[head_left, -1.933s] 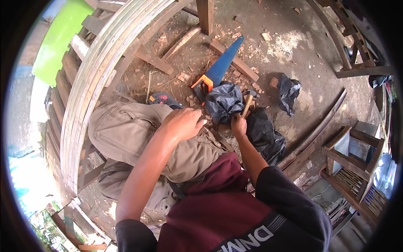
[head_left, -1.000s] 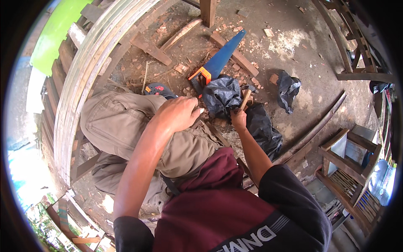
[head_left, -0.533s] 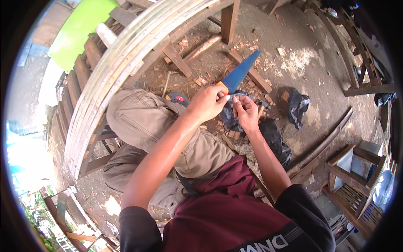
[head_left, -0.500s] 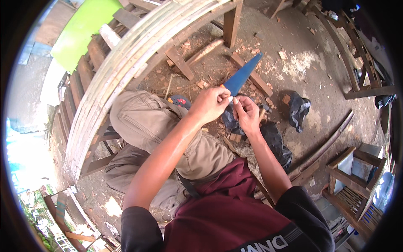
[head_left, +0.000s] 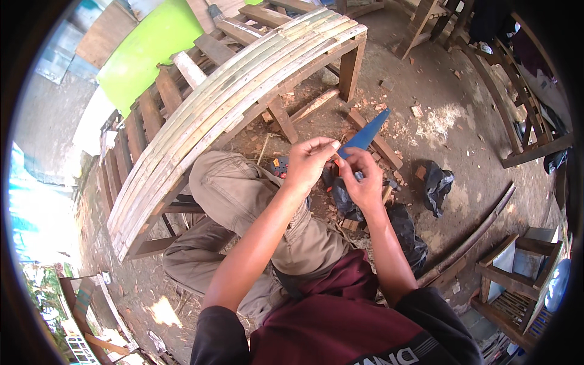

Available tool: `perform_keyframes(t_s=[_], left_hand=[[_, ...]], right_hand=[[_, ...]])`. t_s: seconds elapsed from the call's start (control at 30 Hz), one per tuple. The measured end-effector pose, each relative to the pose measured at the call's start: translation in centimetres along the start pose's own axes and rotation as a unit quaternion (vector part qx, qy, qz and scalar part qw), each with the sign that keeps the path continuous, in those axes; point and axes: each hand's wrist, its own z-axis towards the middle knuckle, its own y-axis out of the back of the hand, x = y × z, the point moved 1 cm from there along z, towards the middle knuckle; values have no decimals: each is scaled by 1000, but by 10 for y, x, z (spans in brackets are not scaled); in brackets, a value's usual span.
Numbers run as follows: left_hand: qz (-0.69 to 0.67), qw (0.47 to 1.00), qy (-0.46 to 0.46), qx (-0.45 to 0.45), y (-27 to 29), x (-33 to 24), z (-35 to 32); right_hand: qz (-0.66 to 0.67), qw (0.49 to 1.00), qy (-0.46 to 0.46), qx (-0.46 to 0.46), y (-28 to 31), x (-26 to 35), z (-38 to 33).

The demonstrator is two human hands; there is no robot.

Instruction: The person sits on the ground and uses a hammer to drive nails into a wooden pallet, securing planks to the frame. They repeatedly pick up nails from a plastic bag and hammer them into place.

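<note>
A handsaw with a blue blade [head_left: 368, 133] points away and to the right, its tip over the ground. Specks of orange, probably its handle, show between and below my hands. My left hand [head_left: 311, 163] is closed, thumb and forefinger pinched together just left of the blade's near end. Close on its right, my right hand [head_left: 363, 179] is closed too, its fingers curled in front of the blade's base. Whatever is between the fingertips is too small to make out. Both hands are above the ground beyond my bent knee [head_left: 222, 182].
A low slatted wooden bench [head_left: 243, 100] with a pale bamboo edge curves along the left. Beyond my hands lie a wooden plank [head_left: 380, 146], chips and black plastic bags [head_left: 437, 190]. A long pole [head_left: 471, 234] and a wooden frame stool [head_left: 517, 274] are on the right.
My view has shifted, so the scene sits lower and further right. My hands have drawn slightly apart at the fingertips, and the right fingers now overlap the blade's near end.
</note>
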Motion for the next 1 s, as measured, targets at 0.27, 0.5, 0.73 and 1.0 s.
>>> perform_keyframes(t_s=[0.27,0.5,0.73,1.0], left_hand=[[84,993,51,64,-15,18,2],[92,994,34,47,-12,2,-7],[45,997,-49,44,-29,-27,18],[-143,985,-84,55,7,-104,69]], right_hand=[[-350,843,-383,-140,80,-283,-93],[-357,787,-500,-59,63,-302,-163],[-317,810,-456,-189,51,-286,-142],[-191,914,-180,-311,57,-231,-78]])
